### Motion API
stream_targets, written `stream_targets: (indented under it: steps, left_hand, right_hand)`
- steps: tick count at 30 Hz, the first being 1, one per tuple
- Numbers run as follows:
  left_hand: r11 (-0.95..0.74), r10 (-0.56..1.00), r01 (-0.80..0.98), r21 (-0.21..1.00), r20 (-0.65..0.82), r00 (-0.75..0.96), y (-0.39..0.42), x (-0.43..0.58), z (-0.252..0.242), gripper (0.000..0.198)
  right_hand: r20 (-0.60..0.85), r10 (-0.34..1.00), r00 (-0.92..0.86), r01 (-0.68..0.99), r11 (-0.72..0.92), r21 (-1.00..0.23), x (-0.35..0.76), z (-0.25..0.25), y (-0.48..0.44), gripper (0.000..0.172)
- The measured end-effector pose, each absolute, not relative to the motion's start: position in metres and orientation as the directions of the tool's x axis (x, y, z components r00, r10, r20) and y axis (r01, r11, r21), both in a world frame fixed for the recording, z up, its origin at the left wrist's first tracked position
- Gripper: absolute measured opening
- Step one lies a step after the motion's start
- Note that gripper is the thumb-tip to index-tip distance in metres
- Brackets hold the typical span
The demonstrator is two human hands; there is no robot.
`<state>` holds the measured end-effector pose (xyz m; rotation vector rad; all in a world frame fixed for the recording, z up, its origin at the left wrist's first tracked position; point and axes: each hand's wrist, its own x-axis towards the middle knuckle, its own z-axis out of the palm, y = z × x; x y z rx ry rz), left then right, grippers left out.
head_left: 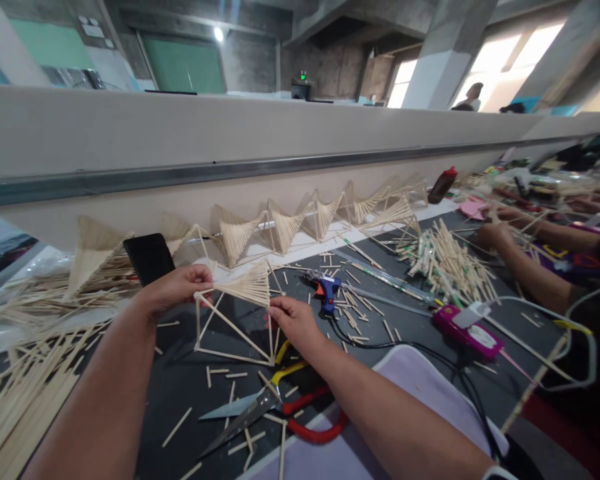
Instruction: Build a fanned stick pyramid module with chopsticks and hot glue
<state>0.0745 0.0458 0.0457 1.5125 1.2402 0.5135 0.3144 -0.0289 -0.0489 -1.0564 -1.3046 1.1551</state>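
Note:
Between my two hands is a wooden stick frame [234, 320], its upper part a fan of thin sticks set side by side. My left hand [183, 287] pinches its upper left corner. On the right side, my right hand [293, 319] grips the frame's edge with thumb and fingers. Scissors [275, 393] with red and yellow handles lie open below the frame, partly under my right forearm. A blue glue gun [327, 290] rests on the dark table to the right of my right hand. Short cut stick pieces are scattered around.
Finished-looking stick frames [285, 227] line the wall. A black phone [149, 259] leans at left, near long stick bundles [30, 400]. At right are a stick pile [450, 260], a pink power strip [467, 331], cables and a co-worker's hands [503, 233]. A lilac mat [410, 400] lies in front.

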Motion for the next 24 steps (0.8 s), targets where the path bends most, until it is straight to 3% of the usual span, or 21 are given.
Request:
stream_targets:
  steps: [14,24]
  left_hand:
    - [0.178,0.895,0.349,0.92,-0.298,0.331,0.0414,0.078,0.0456,0.025]
    - [0.244,0.883,0.338,0.909,-0.352,0.31,0.0389,0.0778,0.0499,0.03]
  right_hand:
    - [0.227,0.973,-0.038,0.161,0.23,-0.96,0.3162,-0.0475,-0.0332,0.02]
    - [0.252,0.967,-0.036,0.195,0.254,-0.947,0.3159,-0.0503,-0.0333,0.021]
